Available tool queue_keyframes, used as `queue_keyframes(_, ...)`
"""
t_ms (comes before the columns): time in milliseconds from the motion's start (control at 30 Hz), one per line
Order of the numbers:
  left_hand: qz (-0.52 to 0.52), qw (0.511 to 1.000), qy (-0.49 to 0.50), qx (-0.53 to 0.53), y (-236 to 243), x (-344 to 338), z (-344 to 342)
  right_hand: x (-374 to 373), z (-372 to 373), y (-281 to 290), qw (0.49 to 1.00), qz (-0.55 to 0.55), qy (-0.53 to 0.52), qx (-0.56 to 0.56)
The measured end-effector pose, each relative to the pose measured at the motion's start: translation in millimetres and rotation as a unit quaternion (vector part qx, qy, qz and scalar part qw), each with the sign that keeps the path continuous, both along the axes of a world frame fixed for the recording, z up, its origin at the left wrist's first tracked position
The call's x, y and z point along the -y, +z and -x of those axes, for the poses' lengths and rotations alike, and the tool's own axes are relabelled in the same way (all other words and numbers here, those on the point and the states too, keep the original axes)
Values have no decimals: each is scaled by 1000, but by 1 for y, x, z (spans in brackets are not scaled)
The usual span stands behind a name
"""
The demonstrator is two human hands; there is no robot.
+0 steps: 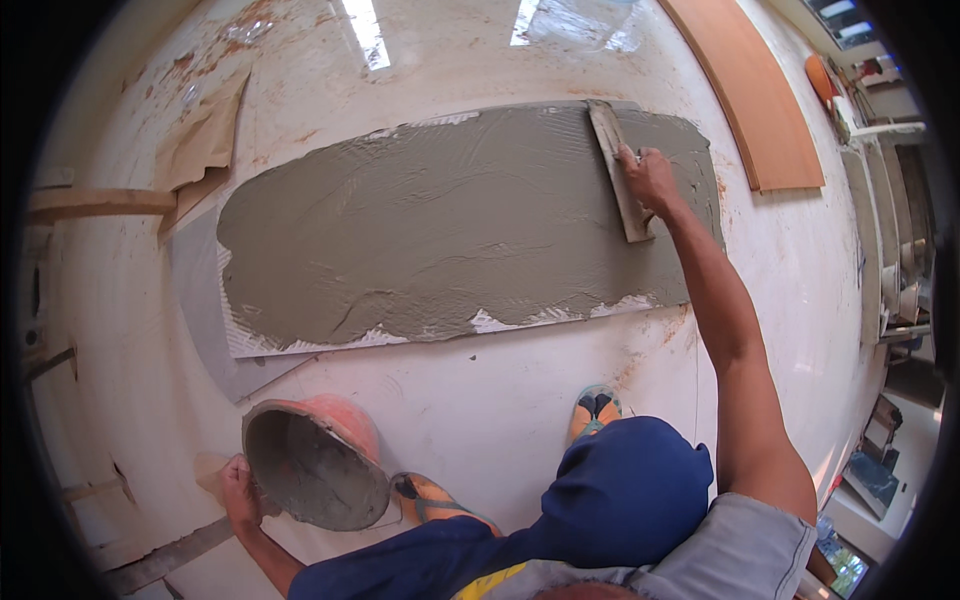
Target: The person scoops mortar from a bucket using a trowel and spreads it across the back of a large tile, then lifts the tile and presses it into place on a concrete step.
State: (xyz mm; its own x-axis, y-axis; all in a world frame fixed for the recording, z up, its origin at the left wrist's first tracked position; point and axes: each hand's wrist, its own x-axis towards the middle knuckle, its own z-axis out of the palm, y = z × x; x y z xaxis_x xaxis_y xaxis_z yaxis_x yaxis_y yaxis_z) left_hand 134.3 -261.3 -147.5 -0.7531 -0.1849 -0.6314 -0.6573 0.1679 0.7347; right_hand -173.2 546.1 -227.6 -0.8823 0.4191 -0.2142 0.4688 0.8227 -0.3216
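A long panel lies on the floor, coated in wet grey mortar that has uneven ridges, its white textured surface showing along parts of the edges. My right hand is closed on the handle of a flat metal trowel, which rests on the mortar near the panel's right end. At the lower left, my left hand grips a red bucket by its side; the bucket is tipped, showing grey mortar smeared inside.
A wooden board lies at the upper right. Torn brown paper and a wooden strip are at the left, beside a grey sheet. My sandalled feet stand below the panel. Stacked slabs line the right side.
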Motion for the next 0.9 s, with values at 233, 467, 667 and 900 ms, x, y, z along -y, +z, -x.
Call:
queue_keyframes(233, 25, 1000, -7, 5, 11, -10, 5, 243, 51, -16, 974, 45, 223, 6)
queue_keyframes(467, 3, 1000, 22, -7, 12, -13, 5, 442, -3, -12, 873, 176, 451, 54)
queue_keyframes(667, 6, 1000, 8, -12, 8, -8, -2, 407, -71, 26, 779, 38, 604, 160)
queue_keyframes(900, 0, 1000, -15, -18, 14, -8, 9, 225, -57, 19, 703, -51, 703, 93)
